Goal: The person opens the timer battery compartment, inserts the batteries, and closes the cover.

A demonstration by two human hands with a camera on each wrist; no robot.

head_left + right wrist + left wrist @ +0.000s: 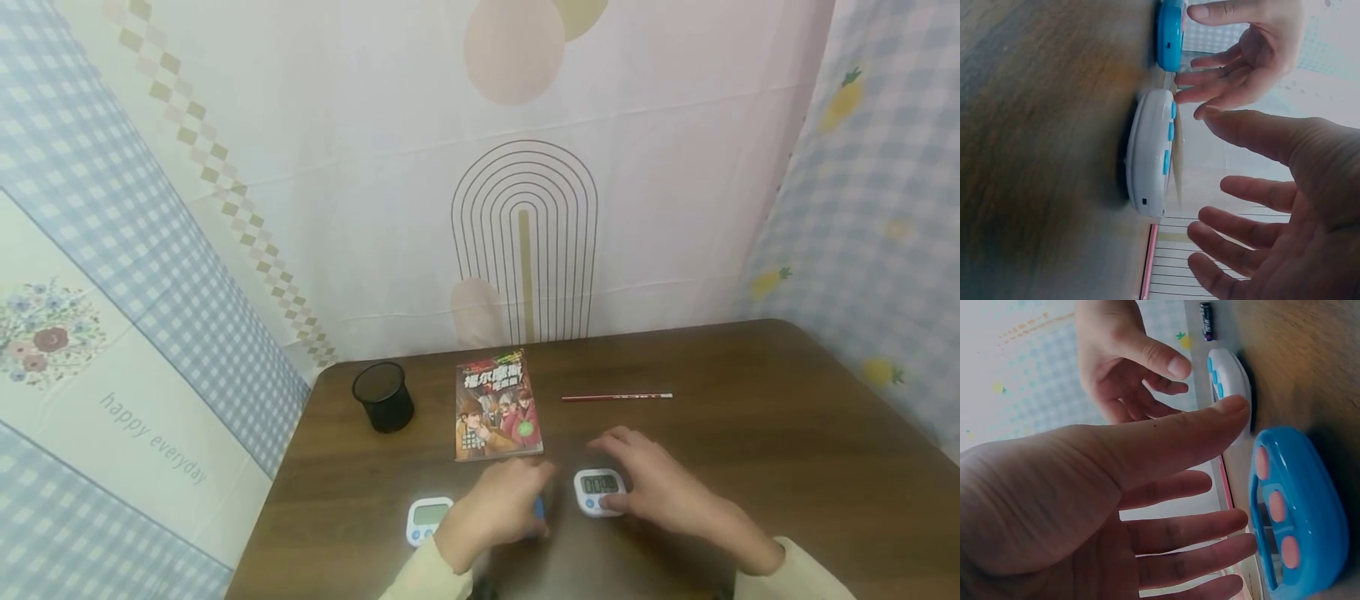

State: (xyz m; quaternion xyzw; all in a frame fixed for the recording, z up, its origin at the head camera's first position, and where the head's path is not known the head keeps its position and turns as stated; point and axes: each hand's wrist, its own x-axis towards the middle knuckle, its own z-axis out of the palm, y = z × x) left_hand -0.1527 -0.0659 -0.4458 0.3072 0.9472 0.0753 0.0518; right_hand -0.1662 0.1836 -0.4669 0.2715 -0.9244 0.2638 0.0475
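Observation:
A white digital timer with blue buttons lies face up on the table; zeros show on its display. Close over its right side is my right hand, fingers spread, holding nothing. In the right wrist view, a gap shows between its thumb and the white timer. My left hand hovers by a blue timer with pink buttons, mostly hidden behind that hand in the head view. Its fingers are straight and grip nothing; whether a fingertip touches the blue timer I cannot tell. Left of it lies another white timer, partly covered by the hand.
Behind the timers lies a comic-style book. A black cup-shaped holder stands at the back left, and a red pencil lies at the back right. The left wrist view shows a small battery beyond the white timer.

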